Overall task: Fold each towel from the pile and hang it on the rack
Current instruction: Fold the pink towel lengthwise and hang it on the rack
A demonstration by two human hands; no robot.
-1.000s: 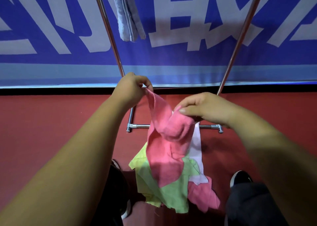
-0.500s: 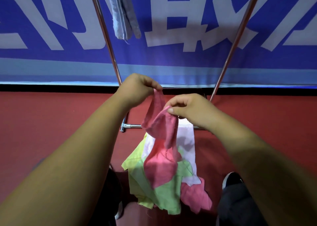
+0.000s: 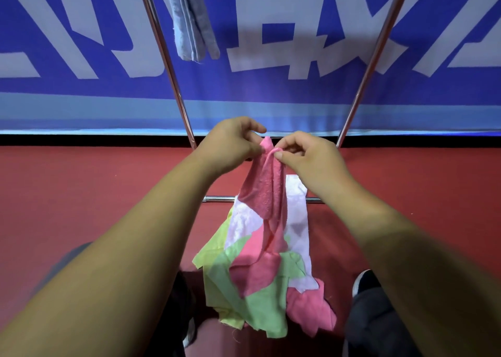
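Observation:
A pink towel (image 3: 264,191) hangs from both my hands above the pile. My left hand (image 3: 230,142) pinches its top corner, and my right hand (image 3: 311,158) pinches the edge right beside it, the two hands nearly touching. Below lies the pile (image 3: 260,297) on the red floor: green, white and pink towels overlapping. The metal rack (image 3: 168,58) rises in two slanted poles with a low crossbar behind the towel. A grey folded towel (image 3: 192,23) hangs from the rack's top, which is out of view.
A blue banner with large white letters (image 3: 298,44) stands behind the rack. My dark shoes (image 3: 363,282) and trouser legs flank the pile at the bottom of the view. Red floor (image 3: 81,188) stretches left and right.
My right hand has slid up the pink towel's edge toward my left hand, so the two hands now meet at the top. The towel hangs narrower and longer than before.

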